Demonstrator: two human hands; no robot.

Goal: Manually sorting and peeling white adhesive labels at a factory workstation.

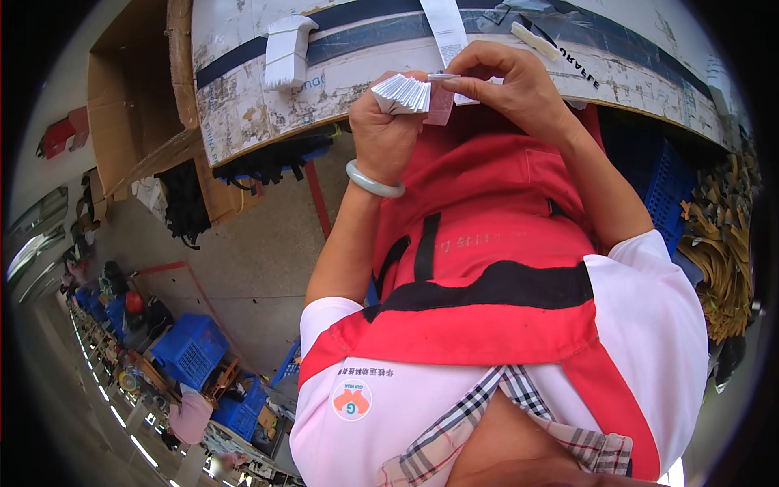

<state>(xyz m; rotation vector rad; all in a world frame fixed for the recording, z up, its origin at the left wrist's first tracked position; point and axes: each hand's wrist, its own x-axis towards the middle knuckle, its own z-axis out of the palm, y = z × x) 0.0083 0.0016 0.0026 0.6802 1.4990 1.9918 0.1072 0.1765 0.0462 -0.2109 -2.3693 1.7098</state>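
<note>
My left hand (380,138), with a pale bangle at its wrist, is closed around a fanned stack of white paper slips (401,94) at the table's near edge. Just right of it, my right hand (515,85) pinches the end of a thin white slip (442,76) between thumb and fingertips. A pinkish slip (439,107) hangs below the pinch; I cannot tell what holds it. Behind my hands a long white paper strip (445,31) lies on the table. To the left sits a white bundle of slips (287,53) with a band around it.
The worktable (235,122) is covered with worn, taped cardboard. A pale rod-shaped piece (535,40) lies at the right. An open cardboard box (138,105) stands left. Blue crates (191,351) and a person (191,415) are farther off. Brown strips (720,243) hang at the far right.
</note>
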